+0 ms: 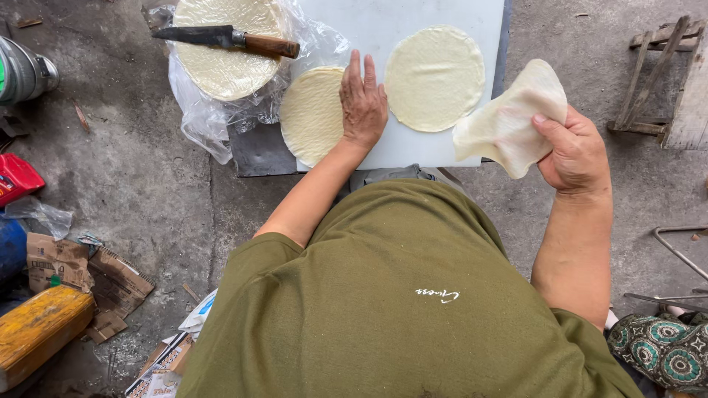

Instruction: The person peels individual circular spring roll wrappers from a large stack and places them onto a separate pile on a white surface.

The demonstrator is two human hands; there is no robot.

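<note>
My left hand (pixel 362 103) lies flat, fingers together, on a thin round pale wrapper (pixel 310 114) at the left edge of a white cutting board (pixel 420 151). A second round wrapper (pixel 434 78) rests on the board to the right of that hand. My right hand (pixel 574 153) is raised off the board's right side and pinches a limp, folded wrapper sheet (pixel 509 121) by its edge. A stack of round wrappers (pixel 225 66) sits on clear plastic at the upper left, with a wooden-handled knife (pixel 225 38) lying across it.
The ground is rough grey concrete. A metal pot (pixel 22 71) and a red packet (pixel 16 178) lie at the far left, with torn cardboard (pixel 81 269) and a yellow block (pixel 37 328) below. A wooden stool (pixel 667 77) stands at the right, with patterned fabric (pixel 664 350) at the lower right.
</note>
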